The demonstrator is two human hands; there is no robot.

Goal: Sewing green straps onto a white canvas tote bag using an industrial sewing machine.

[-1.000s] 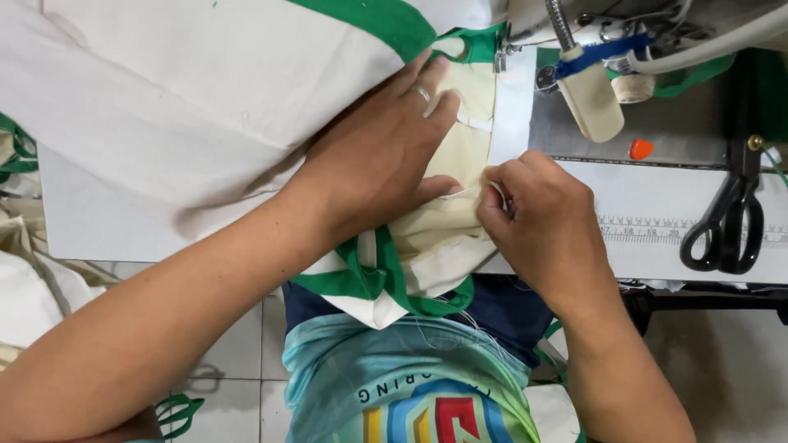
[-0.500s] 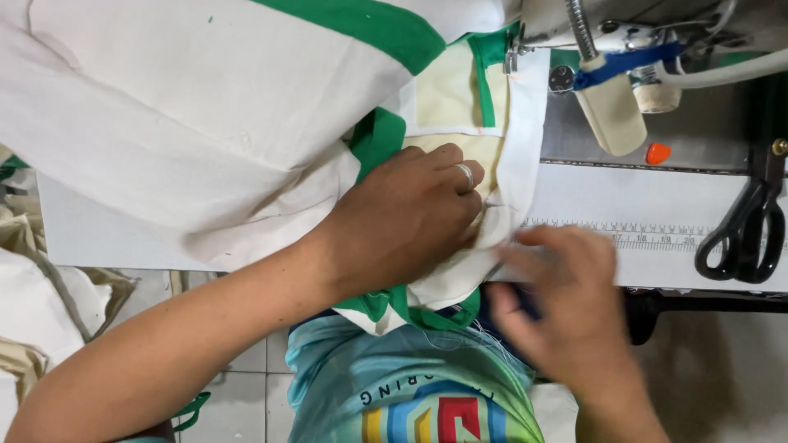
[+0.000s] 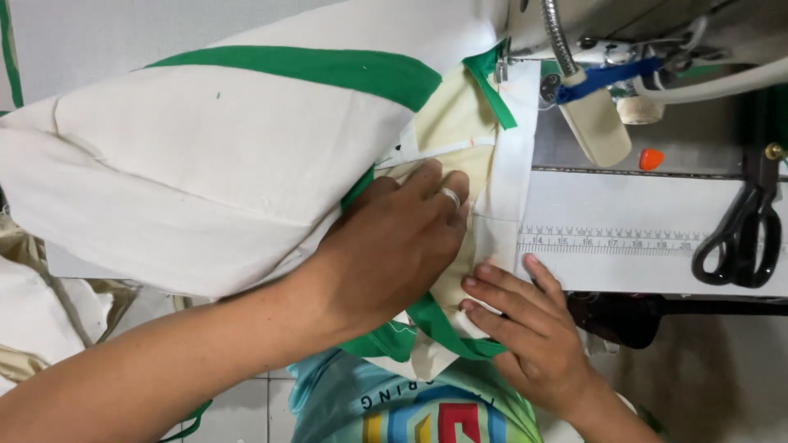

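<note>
A big cream cloth bag (image 3: 189,172) with green trim (image 3: 328,70) lies across the sewing table. My left hand (image 3: 394,242), a ring on one finger, presses flat on the pale yellow and white folded edge (image 3: 501,189) of the cloth. My right hand (image 3: 525,324) rests with spread fingers on the lower end of that edge, beside a green strap (image 3: 439,324). The edge runs up to the sewing machine's presser foot (image 3: 502,66). Neither hand grips anything.
The sewing machine head (image 3: 640,49) with a blue clip and a beige lamp part (image 3: 595,123) stands at the top right. Black scissors (image 3: 739,238) lie at the right on the white table (image 3: 624,213), near a printed ruler strip (image 3: 607,242). More cloth (image 3: 33,320) is piled at the left.
The cloth has shifted up toward the machine. My right hand dropped from the seam, then came back to rest flat on its lower end. My left hand slid down with the cloth.
</note>
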